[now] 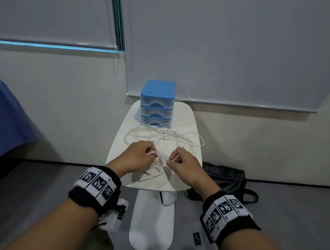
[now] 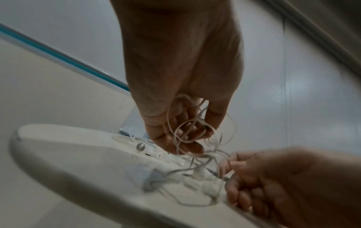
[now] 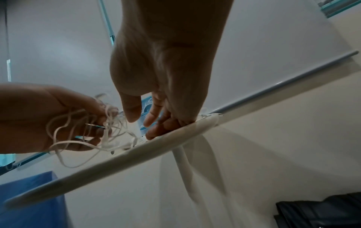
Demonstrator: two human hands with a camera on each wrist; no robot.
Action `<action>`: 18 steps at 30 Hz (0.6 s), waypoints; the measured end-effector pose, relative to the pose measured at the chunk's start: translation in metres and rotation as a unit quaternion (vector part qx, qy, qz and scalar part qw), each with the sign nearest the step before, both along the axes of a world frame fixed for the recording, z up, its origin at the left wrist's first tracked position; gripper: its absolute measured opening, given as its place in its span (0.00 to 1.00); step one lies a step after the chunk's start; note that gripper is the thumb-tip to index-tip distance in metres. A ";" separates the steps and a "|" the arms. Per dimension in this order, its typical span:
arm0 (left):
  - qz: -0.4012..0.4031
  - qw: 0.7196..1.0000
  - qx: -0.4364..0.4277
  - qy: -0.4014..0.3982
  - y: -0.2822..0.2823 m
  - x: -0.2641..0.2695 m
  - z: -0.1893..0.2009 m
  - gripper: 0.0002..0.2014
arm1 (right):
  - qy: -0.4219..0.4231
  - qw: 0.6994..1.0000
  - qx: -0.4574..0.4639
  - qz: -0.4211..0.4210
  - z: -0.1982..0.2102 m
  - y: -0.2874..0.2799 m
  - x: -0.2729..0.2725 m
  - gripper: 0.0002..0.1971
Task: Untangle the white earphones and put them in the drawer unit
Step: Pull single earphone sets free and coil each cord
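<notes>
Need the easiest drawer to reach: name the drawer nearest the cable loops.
The bottom drawer of the blue drawer unit; white earphone cable lies against its front, the two above sit higher.

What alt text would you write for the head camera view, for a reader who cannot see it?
Two hands, left hand and right hand, pinch a knot of thin white earphone cables over a small rounded white table. Behind the cables stands a blue three-drawer plastic unit, drawers closed.

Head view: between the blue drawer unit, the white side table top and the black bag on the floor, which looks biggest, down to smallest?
1. White table top.
2. Black bag, partly hidden behind the table, so unsure.
3. Blue drawer unit, farthest from the camera.
</notes>
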State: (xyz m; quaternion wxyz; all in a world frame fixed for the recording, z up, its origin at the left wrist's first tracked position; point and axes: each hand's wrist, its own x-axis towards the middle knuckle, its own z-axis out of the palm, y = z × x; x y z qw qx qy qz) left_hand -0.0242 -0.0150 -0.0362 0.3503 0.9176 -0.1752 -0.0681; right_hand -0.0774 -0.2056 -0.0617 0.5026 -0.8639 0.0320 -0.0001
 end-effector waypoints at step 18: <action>0.027 0.822 -0.507 0.256 -0.007 -0.088 0.002 0.06 | 0.040 0.934 0.326 0.137 0.010 -0.006 -0.051 0.07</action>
